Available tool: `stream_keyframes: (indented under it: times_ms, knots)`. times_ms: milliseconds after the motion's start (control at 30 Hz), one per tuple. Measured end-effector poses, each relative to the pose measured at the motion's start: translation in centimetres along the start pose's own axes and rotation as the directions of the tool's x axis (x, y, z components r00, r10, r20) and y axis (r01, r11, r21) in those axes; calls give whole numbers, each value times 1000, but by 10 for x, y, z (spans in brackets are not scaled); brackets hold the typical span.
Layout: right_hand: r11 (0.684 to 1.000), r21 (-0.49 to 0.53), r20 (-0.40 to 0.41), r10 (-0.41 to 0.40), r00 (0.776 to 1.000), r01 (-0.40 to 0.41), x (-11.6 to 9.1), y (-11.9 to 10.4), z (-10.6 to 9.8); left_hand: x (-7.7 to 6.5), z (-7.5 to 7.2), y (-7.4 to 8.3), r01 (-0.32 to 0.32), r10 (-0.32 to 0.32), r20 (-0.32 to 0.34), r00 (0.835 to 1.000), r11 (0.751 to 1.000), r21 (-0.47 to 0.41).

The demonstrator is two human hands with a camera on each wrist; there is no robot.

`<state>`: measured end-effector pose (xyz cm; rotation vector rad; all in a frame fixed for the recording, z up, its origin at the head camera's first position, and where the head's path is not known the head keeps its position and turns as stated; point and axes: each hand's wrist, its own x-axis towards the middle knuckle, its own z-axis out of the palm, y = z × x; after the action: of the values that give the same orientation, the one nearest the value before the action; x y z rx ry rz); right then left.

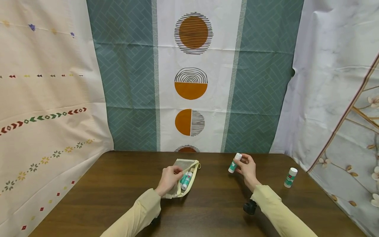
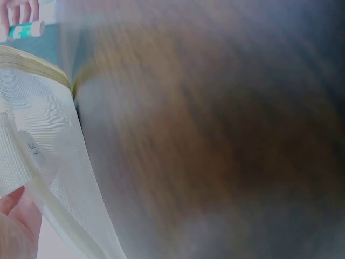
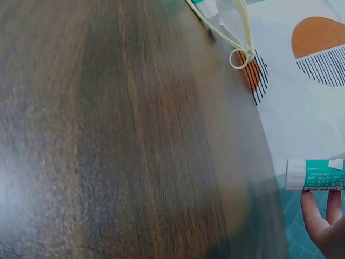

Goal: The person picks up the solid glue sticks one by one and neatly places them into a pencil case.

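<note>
My left hand [image 1: 170, 178] pinches the upper edge of a cream zip pouch [image 1: 191, 185] with mesh sides, holding its mouth apart. Inside the pouch lie green-and-white glue sticks [image 1: 187, 180], seen through the opening. In the left wrist view, the fingers [image 2: 21, 221] grip the pouch's edge, and the mesh [image 2: 48, 124] fills the left side. Off to the right, my right hand [image 1: 247, 168] holds another glue stick [image 1: 235, 163] tilted above the table, its white cap up. The right wrist view shows this glue stick [image 3: 318, 174] between fingertips and thumb side, partly cut off by the frame.
One more glue stick [image 1: 290, 177] stands upright near the table's right edge. The dark wooden table [image 1: 213, 204] ends at a patterned curtain [image 1: 195, 131] behind, with fabric hanging on both sides. A ring-shaped zip pull [image 3: 240, 58] sticks out from the pouch's end.
</note>
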<state>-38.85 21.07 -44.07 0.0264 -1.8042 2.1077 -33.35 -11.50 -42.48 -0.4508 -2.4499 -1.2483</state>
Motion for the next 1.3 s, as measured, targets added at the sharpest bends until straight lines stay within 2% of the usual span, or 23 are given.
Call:
stream_keyframes:
  times_ms: [200,333,400,533,667,833,933,1000,1100,1300]
  knots:
    - [1000,-13,-15,1,1000,-1,17,23,-1,0,0,-1,-2,2,-1,1000,1000,9]
    - [1000,-1,-9,13,1000,-13,21,30,1,1,1,-1,-4,4,0,1000,1000,4]
    - [1000,6,12,9,1000,-9,18,26,3,0,1,-1,-7,7,1,1000,1000,-1]
    - [1000,24,46,-5,999,4,-1,2,13,-1,1,-1,-10,10,-3,1000,1000,1]
    - [999,-11,33,39,999,-39,-19,-23,26,-1,1,-1,-7,7,-5,1000,1000,2]
    - [996,-41,11,75,997,-75,-12,-11,29,0,1,-1,-3,3,-7,1000,1000,-2]
    - [997,-33,18,65,998,-64,-8,-1,28,0,1,-1,-3,3,-7,1000,1000,3]
    - [998,-25,29,54,998,-53,-14,-8,33,0,1,-1,-1,1,-8,1000,1000,4]
    - [1000,14,62,25,998,-26,-13,-5,35,0,0,-1,-7,7,-12,1000,1000,5]
    - [997,-39,63,72,995,-70,-26,-27,50,1,2,-3,-1,1,-13,1000,1000,-1]
